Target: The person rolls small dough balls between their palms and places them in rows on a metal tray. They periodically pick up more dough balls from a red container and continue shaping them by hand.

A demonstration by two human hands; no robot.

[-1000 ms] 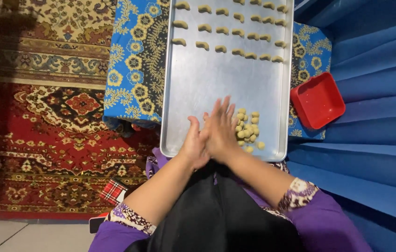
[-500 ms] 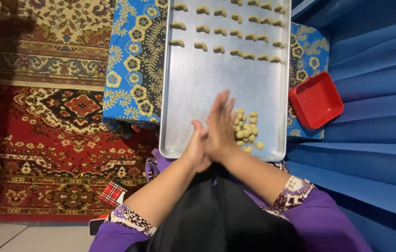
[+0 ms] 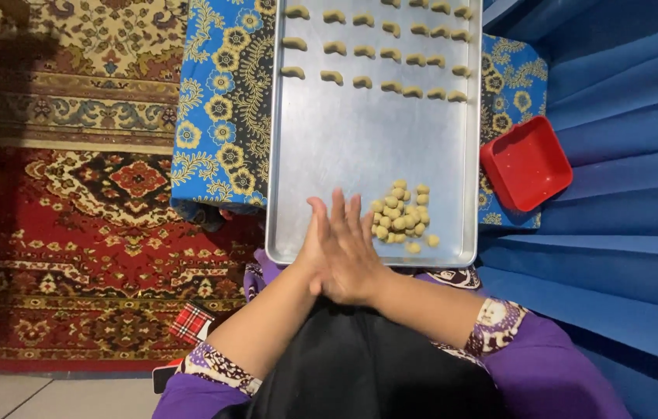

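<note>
From the head camera, the right hand (image 3: 352,260) lies flat on top of the left hand (image 3: 315,256), palms pressed together with the fingers straight and pointing up the picture, over the near edge of a long rectangular silver metal baking tray (image 3: 368,147). Whatever sits between the palms is hidden, so I cannot tell whether they hold anything. Both forearms come out of purple sleeves with patterned cuffs.

Just beside the fingertips, to the right, a small heap of pale yellow dough balls (image 3: 400,217) rests on the tray near its front right corner (a few lie loose at the heap's edge). At the far end of the tray, well apart from the hands, curved crescent-shaped dough pieces (image 3: 379,53) lie in neat rows.

The tray lies on a low worktop covered with a blue cloth printed with yellow flowers (image 3: 220,116). A square red plastic dish (image 3: 525,163) sits on the cloth just right of the tray. A red patterned carpet (image 3: 73,202) covers the floor to the left, and blue fabric (image 3: 624,155) fills the right side.
</note>
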